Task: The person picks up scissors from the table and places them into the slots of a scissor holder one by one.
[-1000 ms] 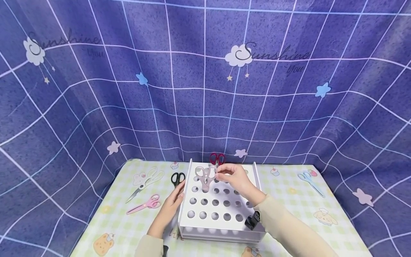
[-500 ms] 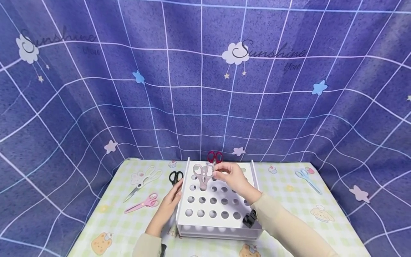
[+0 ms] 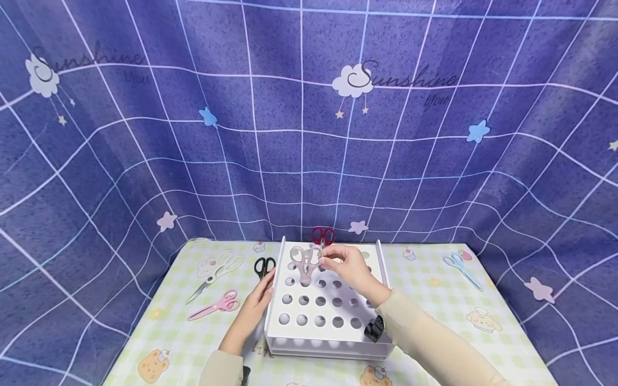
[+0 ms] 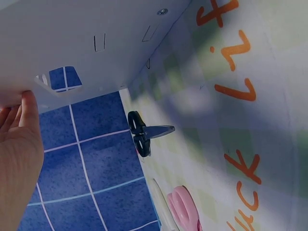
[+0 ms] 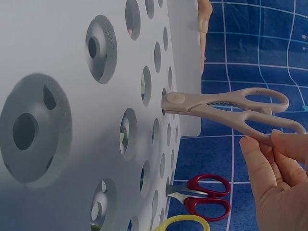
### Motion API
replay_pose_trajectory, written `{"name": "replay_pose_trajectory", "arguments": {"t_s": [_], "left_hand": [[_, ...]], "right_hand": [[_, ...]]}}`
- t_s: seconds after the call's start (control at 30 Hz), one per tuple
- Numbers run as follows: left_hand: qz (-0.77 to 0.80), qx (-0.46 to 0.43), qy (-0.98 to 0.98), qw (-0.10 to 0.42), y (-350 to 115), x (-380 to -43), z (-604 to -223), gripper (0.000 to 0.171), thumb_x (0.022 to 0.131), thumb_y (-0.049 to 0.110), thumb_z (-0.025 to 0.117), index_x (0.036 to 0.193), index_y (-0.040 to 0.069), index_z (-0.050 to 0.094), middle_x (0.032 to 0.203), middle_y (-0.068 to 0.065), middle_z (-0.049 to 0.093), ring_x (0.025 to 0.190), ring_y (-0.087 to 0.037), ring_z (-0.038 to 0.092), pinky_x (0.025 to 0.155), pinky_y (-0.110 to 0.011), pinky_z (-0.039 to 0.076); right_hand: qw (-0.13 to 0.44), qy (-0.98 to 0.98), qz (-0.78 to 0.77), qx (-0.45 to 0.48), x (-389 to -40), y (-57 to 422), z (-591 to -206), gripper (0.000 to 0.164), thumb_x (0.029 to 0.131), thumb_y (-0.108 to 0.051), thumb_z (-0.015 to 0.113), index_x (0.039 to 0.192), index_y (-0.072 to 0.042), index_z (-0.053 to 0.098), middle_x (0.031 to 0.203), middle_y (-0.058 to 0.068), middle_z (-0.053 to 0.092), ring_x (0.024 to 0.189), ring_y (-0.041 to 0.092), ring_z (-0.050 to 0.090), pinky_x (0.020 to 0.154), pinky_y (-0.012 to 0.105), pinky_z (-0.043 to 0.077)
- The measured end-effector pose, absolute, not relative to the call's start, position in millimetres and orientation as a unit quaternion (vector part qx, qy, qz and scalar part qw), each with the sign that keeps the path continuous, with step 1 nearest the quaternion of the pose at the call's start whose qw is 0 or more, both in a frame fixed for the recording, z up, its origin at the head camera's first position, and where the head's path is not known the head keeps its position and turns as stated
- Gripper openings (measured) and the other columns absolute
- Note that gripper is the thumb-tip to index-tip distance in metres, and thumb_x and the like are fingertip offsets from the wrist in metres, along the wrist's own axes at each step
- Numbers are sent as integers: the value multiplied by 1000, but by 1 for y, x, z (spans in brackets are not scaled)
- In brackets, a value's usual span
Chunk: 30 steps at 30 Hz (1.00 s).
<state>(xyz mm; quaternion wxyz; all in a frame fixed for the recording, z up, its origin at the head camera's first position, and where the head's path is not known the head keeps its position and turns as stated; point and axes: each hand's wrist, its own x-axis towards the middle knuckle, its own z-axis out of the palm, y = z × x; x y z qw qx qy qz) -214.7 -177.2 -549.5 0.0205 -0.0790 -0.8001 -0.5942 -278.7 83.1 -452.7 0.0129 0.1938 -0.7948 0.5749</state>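
My right hand (image 3: 348, 268) pinches one handle loop of the beige-grey scissors (image 5: 207, 107) between thumb and fingers. These scissors stand handles up in a hole of the white rack (image 3: 328, 335), blades hidden below its top board. Against the rack's left side panel rests my left hand (image 3: 255, 306), its fingers lying along the panel near the upper edge; the left wrist view shows the hand (image 4: 21, 149) touching the panel beside a cutout. Red-handled scissors (image 5: 209, 196) stand in the rack behind, and a yellow handle loop (image 5: 185, 220) shows at the right wrist view's bottom edge.
Black scissors (image 3: 263, 265) lie just left of the rack. Farther left are white-handled scissors (image 3: 218, 272) and pink scissors (image 3: 217, 305). Light-blue scissors (image 3: 463, 271) lie at the right on the checked tablecloth (image 3: 420, 332). A blue grid curtain (image 3: 270, 145) encloses the table.
The head view has shifted slightly, so everything sits a little farther left and higher. Both hands and the beige-grey scissors keep their places on the rack.
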Motion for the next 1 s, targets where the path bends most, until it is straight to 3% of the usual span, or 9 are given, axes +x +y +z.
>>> {"name": "replay_pose_trajectory", "arguments": {"t_s": [0.2,0.43,0.6,0.8,1.0], "left_hand": [[-594,-68,-802,11,-176,-213,-550,49,104,27,43,152,27,32,155,-2,38,143,-20,34,119,-39,21],[-593,-70,-802,17,-175,-213,-549,49,104,24,43,152,28,32,154,-2,38,143,-21,35,119,-40,21],[-595,-77,-799,23,-174,-215,-547,49,104,23,43,152,24,32,155,-4,38,143,-22,34,119,-41,20],[-588,-74,-805,22,-176,-217,-547,49,104,27,43,152,25,32,154,-1,38,143,-20,34,119,-39,21],[-587,-75,-806,16,-177,-216,-550,49,104,28,41,152,25,31,155,-1,37,144,-19,32,119,-40,19]], "right_hand": [[33,-802,565,188,-276,83,-454,8,83,-3,73,90,-1,75,94,12,75,85,16,71,84,24,55],[56,-809,560,168,-277,82,-456,10,81,-5,76,91,-4,77,92,10,76,86,18,72,88,36,56],[38,-810,561,167,-280,84,-459,13,81,-6,76,93,-2,76,93,12,76,87,21,71,89,39,57],[-13,-785,594,173,-280,93,-459,27,79,-5,78,104,3,72,104,18,72,95,26,70,85,28,58],[-1,-782,601,166,-283,118,-452,34,81,-10,77,111,4,70,107,21,71,92,16,69,78,17,56]]}}
